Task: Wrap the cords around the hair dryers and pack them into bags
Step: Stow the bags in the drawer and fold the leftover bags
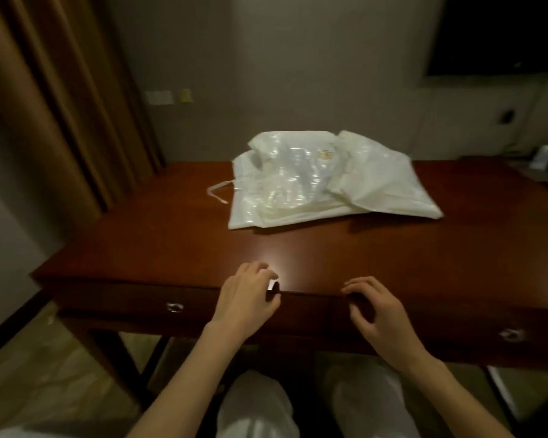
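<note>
A heap of white bags (pixel 326 178) lies on the dark wooden desk (pixel 171 235), at about 12 o'clock from the hands and well apart from them. The bags are glossy and crumpled, one partly over another, and what is inside them cannot be seen. A white drawstring (pixel 217 191) comes out at 9 o'clock of the heap. No hair dryer is in view. The left hand (pixel 247 295) is at the near desk edge with fingers loosely curled, holding nothing. The right hand (pixel 377 308), at 3 o'clock of it, has fingers spread and bent, fingertips touching the edge.
</note>
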`<control>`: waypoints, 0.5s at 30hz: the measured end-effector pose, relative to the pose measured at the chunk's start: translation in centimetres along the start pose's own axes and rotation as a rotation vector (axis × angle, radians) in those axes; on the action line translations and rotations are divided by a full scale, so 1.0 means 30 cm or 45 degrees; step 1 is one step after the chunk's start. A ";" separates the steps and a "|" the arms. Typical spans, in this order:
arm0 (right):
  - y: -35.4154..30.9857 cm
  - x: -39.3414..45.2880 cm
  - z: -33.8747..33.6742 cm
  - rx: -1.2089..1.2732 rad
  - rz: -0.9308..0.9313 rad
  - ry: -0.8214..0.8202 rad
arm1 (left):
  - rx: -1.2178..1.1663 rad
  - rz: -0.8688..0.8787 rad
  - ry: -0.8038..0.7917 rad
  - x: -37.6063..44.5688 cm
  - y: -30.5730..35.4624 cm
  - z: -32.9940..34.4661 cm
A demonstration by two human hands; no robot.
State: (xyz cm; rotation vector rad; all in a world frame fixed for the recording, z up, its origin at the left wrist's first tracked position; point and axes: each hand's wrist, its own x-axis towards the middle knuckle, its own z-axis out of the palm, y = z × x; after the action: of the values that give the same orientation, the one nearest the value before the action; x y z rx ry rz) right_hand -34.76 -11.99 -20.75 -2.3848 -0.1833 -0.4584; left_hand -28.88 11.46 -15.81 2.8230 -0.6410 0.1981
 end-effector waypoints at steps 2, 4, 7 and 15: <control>0.077 -0.091 -0.109 0.010 0.116 0.131 | -0.089 0.164 -0.017 0.022 0.145 0.060; 0.157 -0.173 -0.205 0.015 0.277 0.251 | -0.186 0.325 -0.024 0.044 0.302 0.117; 0.294 -0.283 -0.334 0.088 0.657 0.398 | -0.347 0.470 -0.085 0.066 0.540 0.197; 0.535 -0.330 -0.483 0.230 1.141 0.149 | -1.323 -0.317 -0.701 0.160 0.987 0.541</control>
State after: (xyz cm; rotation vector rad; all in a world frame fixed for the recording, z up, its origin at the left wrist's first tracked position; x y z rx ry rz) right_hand -43.89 -33.68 -24.12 -1.9929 0.8285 -0.1335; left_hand -36.32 -20.64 -24.58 1.8720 -0.3162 -0.7555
